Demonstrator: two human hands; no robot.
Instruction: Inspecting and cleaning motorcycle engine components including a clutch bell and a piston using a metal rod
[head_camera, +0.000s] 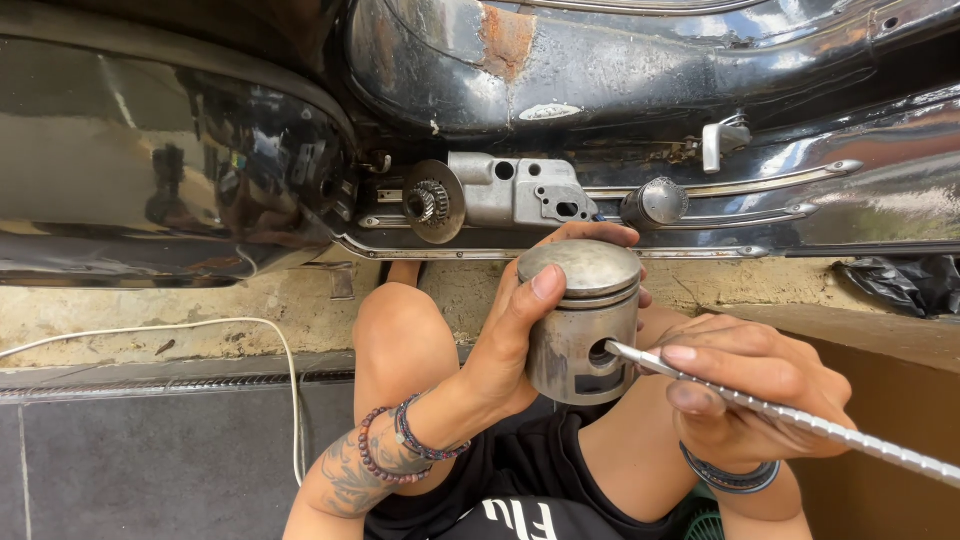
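My left hand (515, 325) grips a grey metal piston (580, 320) upright in front of my knees, thumb pressed on its domed crown and fingers wrapped behind it. My right hand (750, 385) holds a long silver knurled metal tool (800, 420) like a pen. The tool's tip sits at the round pin hole in the piston's side. Beaded bracelets circle both wrists, and my left forearm is tattooed.
A black scooter body (600, 90) with rust patches fills the top. On its floor rail lie a geared metal part (432, 202), a grey cast housing (515, 188) and a round knob-like part (655, 203). A white cable (285, 360) runs over the concrete curb and dark tiles at left.
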